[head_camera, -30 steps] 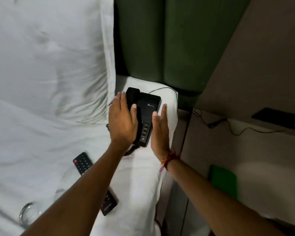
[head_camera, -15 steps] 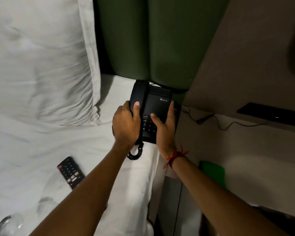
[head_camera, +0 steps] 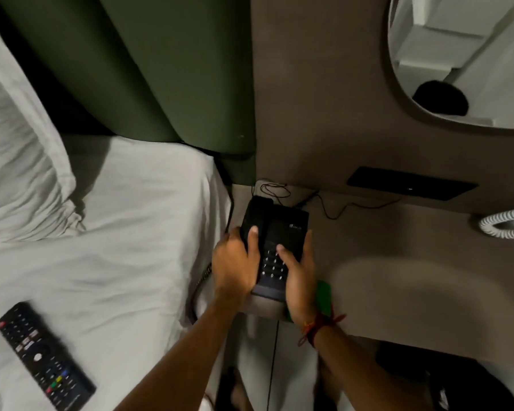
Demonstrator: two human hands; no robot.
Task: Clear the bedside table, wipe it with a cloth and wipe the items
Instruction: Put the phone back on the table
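The black telephone [head_camera: 275, 241] is grasped from both sides: the left hand [head_camera: 235, 264] is clenched around the handset side with the thumb laid on top, and the right hand [head_camera: 298, 272] is closed on the right edge with the thumb resting on the keypad. The telephone is held over the left part of the brown bedside table [head_camera: 398, 262], close to the wall; whether its base touches the table cannot be told. A green cloth [head_camera: 324, 295] is seen just behind the right wrist, on the table. A thin wire [head_camera: 333, 210] runs from the phone to the wall. On the bed [head_camera: 131, 232], well apart, a remote control [head_camera: 43, 354] is lying. It is judged that the telephone is being placed on the table. For the next move, it should be set down flat, with the wire not pulled tight, and both hands released.
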